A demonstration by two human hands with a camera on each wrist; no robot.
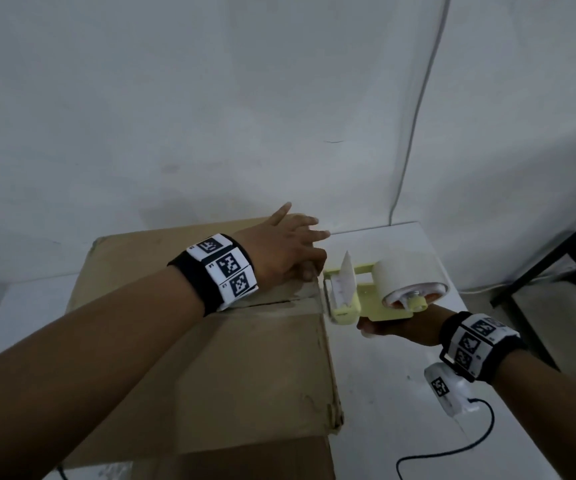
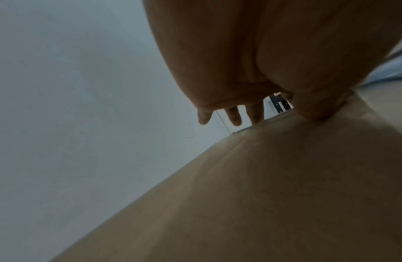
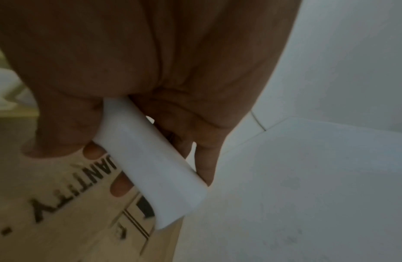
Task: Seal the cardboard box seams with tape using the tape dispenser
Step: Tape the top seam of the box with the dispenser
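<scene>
My left hand (image 1: 284,251) presses down on the far right corner of the cardboard box (image 1: 210,341), thumb on the top edge, fingers (image 2: 233,115) spread straight past it. My right hand (image 1: 397,329) wraps its fingers (image 3: 121,187) around the white handle of the tape dispenser (image 1: 380,292), its roller end against the box's right edge at the seam. The box sits on a white counter (image 1: 383,393).
</scene>
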